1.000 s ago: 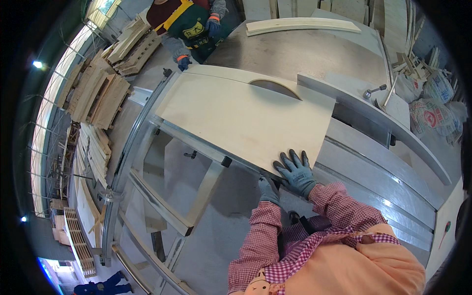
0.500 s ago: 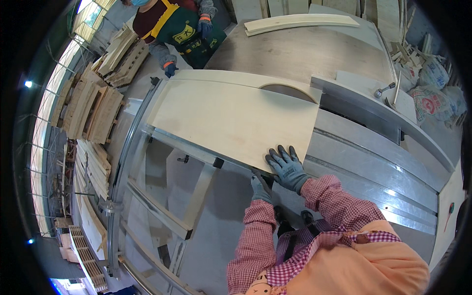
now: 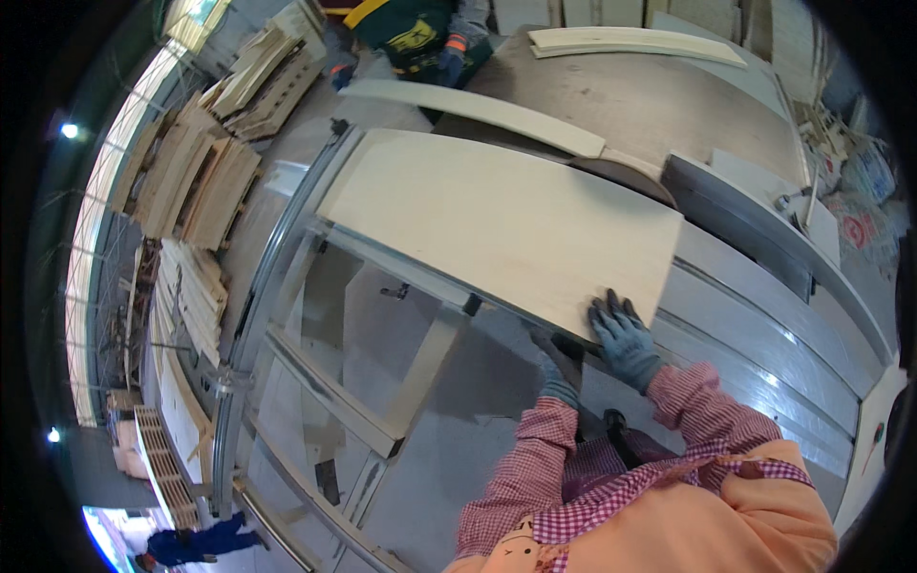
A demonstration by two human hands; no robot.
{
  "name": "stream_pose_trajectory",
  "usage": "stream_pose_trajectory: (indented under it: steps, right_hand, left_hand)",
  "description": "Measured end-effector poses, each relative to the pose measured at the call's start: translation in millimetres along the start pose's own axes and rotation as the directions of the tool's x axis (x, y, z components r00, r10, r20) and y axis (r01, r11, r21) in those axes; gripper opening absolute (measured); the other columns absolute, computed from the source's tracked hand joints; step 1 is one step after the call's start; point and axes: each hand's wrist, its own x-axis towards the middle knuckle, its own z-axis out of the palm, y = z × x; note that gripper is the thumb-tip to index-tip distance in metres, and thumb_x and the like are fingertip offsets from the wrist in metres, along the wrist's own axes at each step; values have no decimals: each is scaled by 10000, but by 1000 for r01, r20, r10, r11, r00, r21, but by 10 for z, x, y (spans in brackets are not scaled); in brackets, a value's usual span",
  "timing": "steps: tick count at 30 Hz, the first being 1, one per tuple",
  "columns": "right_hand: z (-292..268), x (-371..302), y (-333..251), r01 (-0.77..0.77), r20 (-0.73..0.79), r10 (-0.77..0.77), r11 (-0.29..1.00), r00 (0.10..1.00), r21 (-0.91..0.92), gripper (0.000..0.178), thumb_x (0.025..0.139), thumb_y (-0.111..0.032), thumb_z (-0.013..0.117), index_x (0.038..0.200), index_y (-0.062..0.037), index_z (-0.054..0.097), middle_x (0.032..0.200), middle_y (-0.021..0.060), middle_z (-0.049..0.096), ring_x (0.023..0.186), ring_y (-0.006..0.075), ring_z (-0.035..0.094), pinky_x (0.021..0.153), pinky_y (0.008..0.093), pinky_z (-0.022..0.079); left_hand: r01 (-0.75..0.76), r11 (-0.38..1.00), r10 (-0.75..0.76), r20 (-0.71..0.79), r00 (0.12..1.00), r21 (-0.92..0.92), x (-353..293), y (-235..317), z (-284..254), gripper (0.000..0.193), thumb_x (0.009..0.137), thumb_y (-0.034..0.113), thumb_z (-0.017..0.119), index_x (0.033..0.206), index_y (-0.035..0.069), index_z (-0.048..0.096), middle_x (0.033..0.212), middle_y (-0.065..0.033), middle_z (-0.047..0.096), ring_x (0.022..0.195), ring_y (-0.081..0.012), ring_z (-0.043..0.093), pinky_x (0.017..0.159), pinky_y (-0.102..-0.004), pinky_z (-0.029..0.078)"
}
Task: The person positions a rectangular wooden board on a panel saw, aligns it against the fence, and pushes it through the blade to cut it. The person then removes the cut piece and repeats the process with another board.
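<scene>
Head view: the board (image 3: 497, 220) is lying flat on the saw table (image 3: 755, 353), its far edge right up by what looks like the blade (image 3: 626, 179). Right hand (image 3: 626, 339), gloved, is palm-down on the board's near right corner, fingers a bit apart, resting on it rather than gripping. Left hand (image 3: 557, 379) is low by the near edge, but it's blurry, so I can't tell how curled it is or whether it's got hold of anything.

What'd worry me: the strip (image 3: 478, 113) lies apart from the board with one end close to the blade. If the blade's turning (can't tell), a sideways nudge could swing that end in and kick it. A co-worker's hand (image 3: 341, 76) is near the other end, so a careless tug might do it. Also, one palm on a corner could twist the board if the pressure's uneven.
</scene>
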Motion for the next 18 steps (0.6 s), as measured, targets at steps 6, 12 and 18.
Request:
stream_pose_trajectory:
  steps: [6, 12, 18]
  right_hand:
    - [-352, -383, -69, -7, 100, 5, 1000, 995, 22, 699, 836, -358, 639, 1377, 28, 423, 1463, 202, 400, 1407, 405, 289, 1148, 520, 249]
    - [-436, -827, 21, -31, 165, 26, 999, 986, 30, 715, 805, -334, 683, 1351, 52, 431, 1436, 244, 411, 1370, 461, 323, 1119, 546, 287]
    - [-334, -944, 141, -3, 118, -4, 998, 993, 63, 765, 753, -326, 736, 1362, 21, 431, 1433, 227, 427, 1376, 464, 318, 1097, 587, 298]
  left_hand:
    - [41, 995, -44, -35, 998, -87, -6, -200, -100, 987, 827, 843, 248, 1339, 39, 503, 1298, -85, 584, 1195, -242, 535, 1047, -353, 403]
    - [-57, 993, 56, -20, 998, -100, -76, -295, -72, 916, 865, 785, 327, 1470, 97, 339, 1472, -58, 420, 1305, -243, 435, 1087, -389, 360]
    - [-163, 979, 155, -71, 985, -119, -78, -379, -31, 811, 914, 708, 365, 1454, 104, 353, 1428, -68, 458, 1280, -256, 452, 1061, -383, 382]
